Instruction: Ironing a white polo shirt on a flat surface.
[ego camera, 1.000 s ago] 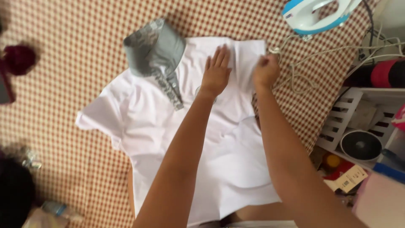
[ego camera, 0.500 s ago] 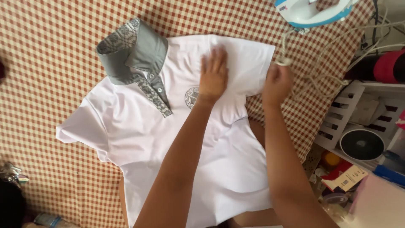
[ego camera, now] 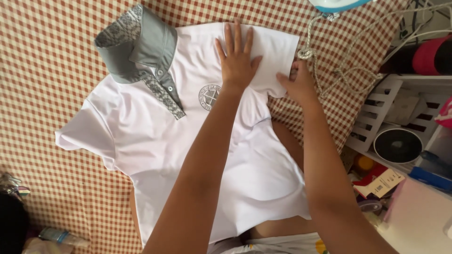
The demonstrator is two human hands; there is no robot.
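Smoothing is under way: the left hand (ego camera: 238, 59) lies flat and open on the shirt (ego camera: 188, 141), spread on the checked cloth (ego camera: 47, 70); the right hand (ego camera: 297, 82) pinches its sleeve (ego camera: 275, 56). The iron (ego camera: 336, 4) sits untouched, so pressing likely remains.

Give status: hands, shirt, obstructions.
Left hand flat, open on white polo shirt. Right hand pinching sleeve edge. Iron cord lies beside the sleeve, near right hand.
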